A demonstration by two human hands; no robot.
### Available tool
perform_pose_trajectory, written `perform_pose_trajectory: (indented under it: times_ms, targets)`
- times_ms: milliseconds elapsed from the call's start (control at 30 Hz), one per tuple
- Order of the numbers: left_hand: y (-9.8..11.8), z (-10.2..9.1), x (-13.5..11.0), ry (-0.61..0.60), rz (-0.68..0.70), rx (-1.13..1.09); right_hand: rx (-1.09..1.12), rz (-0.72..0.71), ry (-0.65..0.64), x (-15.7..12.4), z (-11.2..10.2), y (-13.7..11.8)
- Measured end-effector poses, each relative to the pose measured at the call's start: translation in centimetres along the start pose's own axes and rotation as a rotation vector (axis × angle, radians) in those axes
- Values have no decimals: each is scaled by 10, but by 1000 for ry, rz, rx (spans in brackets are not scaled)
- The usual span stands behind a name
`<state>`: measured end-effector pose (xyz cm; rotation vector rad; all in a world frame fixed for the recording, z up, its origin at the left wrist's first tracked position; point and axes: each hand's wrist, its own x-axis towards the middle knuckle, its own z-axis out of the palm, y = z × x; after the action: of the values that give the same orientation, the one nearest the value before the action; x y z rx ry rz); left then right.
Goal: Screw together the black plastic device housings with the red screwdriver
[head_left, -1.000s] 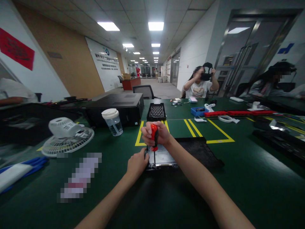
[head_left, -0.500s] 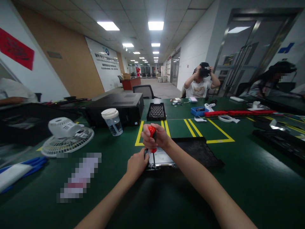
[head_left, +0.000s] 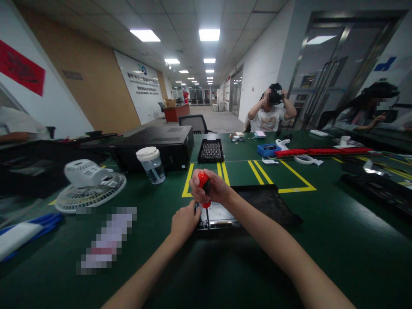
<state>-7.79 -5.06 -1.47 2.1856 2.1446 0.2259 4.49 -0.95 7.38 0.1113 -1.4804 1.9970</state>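
Note:
In the head view, my right hand (head_left: pixel 217 185) is wrapped around the handle of a red and black screwdriver (head_left: pixel 203 182). The shaft points down onto the near left part of a flat silver metal unit (head_left: pixel 222 214) with dark edges. My left hand (head_left: pixel 184 222) grips the left edge of that unit, fingers closed around its corner. Beneath and to the right lies a black panel (head_left: pixel 262 201), partly covered by my right forearm. The screwdriver tip is too small to tell whether it sits in a screw.
Left of my hands stand a lidded cup (head_left: pixel 151 165) and a white fan (head_left: pixel 92 184). Behind are a large black case (head_left: pixel 157 143) and a black tray (head_left: pixel 210 151). A blue box (head_left: pixel 268 149) stands farther right. A person (head_left: pixel 268 113) sits opposite.
The screwdriver's handle has tipped slightly to the left with my right hand. My left hand stays on the unit's edge. At the far right, another person's hand has come up into view.

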Motion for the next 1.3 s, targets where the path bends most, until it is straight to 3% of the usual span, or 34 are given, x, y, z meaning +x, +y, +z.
perform_pose_trajectory:
  times_ms: [467,1300]
  targets:
    - [-2,4,1,28,14,-11,-44,-118,4,-4,9,0]
    - [-5,8,2,40,36,-11,-117,-204,235,-12,19,-2]
